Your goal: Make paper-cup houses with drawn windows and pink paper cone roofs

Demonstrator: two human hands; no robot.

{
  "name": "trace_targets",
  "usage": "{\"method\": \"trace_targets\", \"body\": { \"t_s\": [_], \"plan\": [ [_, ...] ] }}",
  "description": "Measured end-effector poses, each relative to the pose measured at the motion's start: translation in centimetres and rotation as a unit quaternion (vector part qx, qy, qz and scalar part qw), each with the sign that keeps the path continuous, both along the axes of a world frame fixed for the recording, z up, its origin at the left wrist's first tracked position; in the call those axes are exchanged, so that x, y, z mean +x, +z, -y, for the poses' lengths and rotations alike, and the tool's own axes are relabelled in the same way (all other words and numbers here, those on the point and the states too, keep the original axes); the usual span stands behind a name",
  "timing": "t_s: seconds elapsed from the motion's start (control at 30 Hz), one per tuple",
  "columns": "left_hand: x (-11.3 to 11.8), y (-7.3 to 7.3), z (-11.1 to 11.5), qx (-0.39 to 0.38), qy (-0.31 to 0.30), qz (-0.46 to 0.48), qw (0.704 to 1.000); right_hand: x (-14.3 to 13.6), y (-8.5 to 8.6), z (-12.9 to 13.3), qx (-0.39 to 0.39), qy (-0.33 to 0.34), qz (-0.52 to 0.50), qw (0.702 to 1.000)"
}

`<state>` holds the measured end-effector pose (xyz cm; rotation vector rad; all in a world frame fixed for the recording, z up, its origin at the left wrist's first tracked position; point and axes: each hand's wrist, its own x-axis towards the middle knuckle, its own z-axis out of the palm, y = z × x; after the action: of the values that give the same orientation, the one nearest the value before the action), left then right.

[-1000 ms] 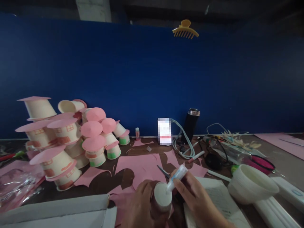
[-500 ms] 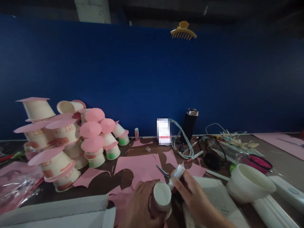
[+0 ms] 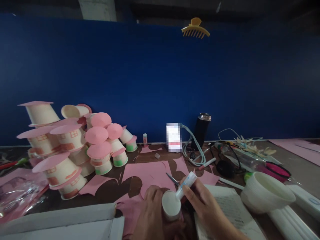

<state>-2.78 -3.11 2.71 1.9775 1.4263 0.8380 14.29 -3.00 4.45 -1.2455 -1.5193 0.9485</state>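
Here, in the head view, a brown table (image 3: pixel 108 190) runs back to a blue partition (image 3: pixel 125 76) well beyond the paper cup (image 3: pixel 171 206). The left hand (image 3: pixel 150 211) wraps that cup; the right hand (image 3: pixel 202 201) pinches a white tube (image 3: pixel 186 185) at its rim. Left of the cup, a white box's (image 3: pixel 75 215) edge limits movement; right, printed sheets (image 3: pixel 230 203); beyond, pink paper (image 3: pixel 150 170) with brown gaps.

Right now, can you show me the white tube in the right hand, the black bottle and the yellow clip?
White tube (image 3: pixel 188 180): head view, on its upper barrel.
Black bottle (image 3: pixel 201 132): head view, on its dark side.
Yellow clip (image 3: pixel 195 30): head view, on its curved bar.
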Motion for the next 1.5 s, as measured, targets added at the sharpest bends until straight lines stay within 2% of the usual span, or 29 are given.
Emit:
{"method": "trace_targets", "body": {
  "t_s": [0.13, 0.27, 0.4, 0.57, 0.67, 0.73, 0.8, 0.93, 1.0, 1.17, 1.33, 1.5],
  "plan": [
    [-0.2, 0.5, 0.0, 0.023, -0.027, -0.004, 0.999, 0.1, -0.4, -0.5, -0.018, -0.033, 0.013, 0.999],
    [-0.7, -0.1, 0.0, 0.043, 0.002, 0.025, 0.999, 0.4, -0.7, -0.6, -0.031, -0.022, -0.030, 0.999],
    [-0.9, 0.3, 0.2, 0.017, -0.017, 0.048, 0.999, 0.4, -0.5, -0.5, -0.014, 0.011, -0.021, 1.000],
    [-1.2, 1.7, 0.1, -0.015, -0.056, 0.048, 0.997, 0.6, -0.4, -0.8, -0.007, -0.039, 0.030, 0.999],
    [-1.2, 1.8, 0.1, -0.037, -0.050, 0.047, 0.997, 0.8, -0.1, -0.6, -0.004, -0.014, -0.006, 1.000],
    [-1.2, 1.6, 0.1, -0.043, -0.046, 0.047, 0.997, 0.8, 0.2, -0.2, 0.004, 0.015, -0.004, 1.000],
    [-1.2, 1.4, 0.0, -0.045, -0.046, 0.044, 0.997, 0.6, 0.4, -0.1, 0.011, 0.018, 0.022, 1.000],
    [-1.5, 1.1, -0.2, -0.042, -0.075, 0.044, 0.995, 0.5, 0.0, -0.5, 0.023, -0.034, 0.066, 0.997],
    [-1.6, 0.9, -0.2, -0.049, -0.092, 0.048, 0.993, 0.7, -0.3, -0.8, 0.016, -0.048, 0.046, 0.998],
    [-1.7, 0.4, 0.0, -0.092, -0.065, 0.081, 0.990, 0.7, -0.3, -0.5, -0.006, 0.006, -0.042, 0.999],
    [-1.1, -0.5, -0.1, -0.060, -0.025, 0.024, 0.998, 0.1, 0.0, 0.2, -0.004, 0.009, -0.005, 1.000],
    [-0.7, -1.0, -0.3, -0.018, -0.010, 0.022, 1.000, 0.2, -0.1, -0.2, 0.003, -0.013, 0.038, 0.999]
  ]
}}
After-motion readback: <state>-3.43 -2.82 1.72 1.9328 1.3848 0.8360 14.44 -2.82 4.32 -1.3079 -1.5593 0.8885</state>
